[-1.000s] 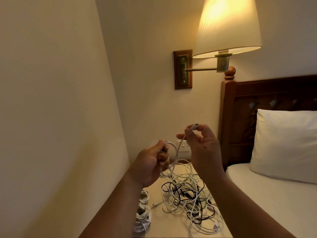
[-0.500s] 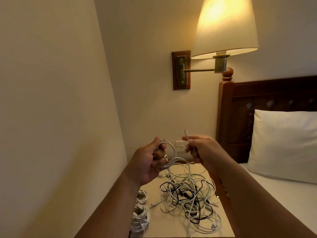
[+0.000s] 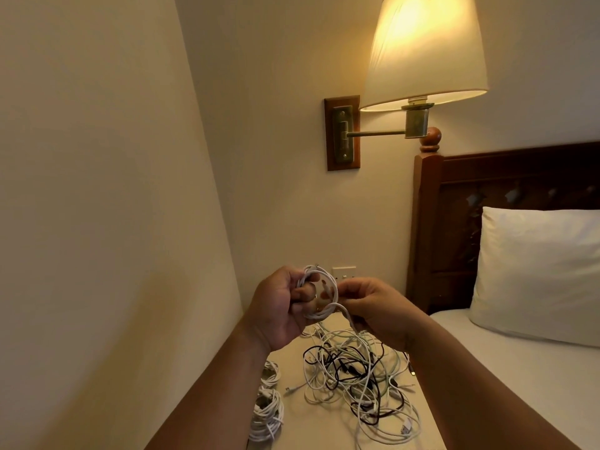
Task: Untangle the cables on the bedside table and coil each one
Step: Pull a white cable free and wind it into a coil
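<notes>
My left hand (image 3: 281, 303) grips a small coil of white cable (image 3: 326, 292) held up above the bedside table (image 3: 292, 355). My right hand (image 3: 373, 306) pinches the free tail of that same cable just right of the coil, and the tail curves down under my fingers. Below both hands a tangle of white, black and pale green cables (image 3: 360, 378) lies spread on the table. Two finished white coils (image 3: 266, 414) lie along the table's left edge, one behind the other.
A wall runs close along the left. A wall socket (image 3: 344, 273) sits behind my hands. A lit wall lamp (image 3: 425, 50) hangs overhead on a brass arm. The wooden headboard (image 3: 506, 177), a white pillow (image 3: 535, 274) and the bed (image 3: 506, 352) are on the right.
My right hand came down from its raised position and moved left to the coil, bringing the cable's end with it. The left hand stayed in place, gripping the coil.
</notes>
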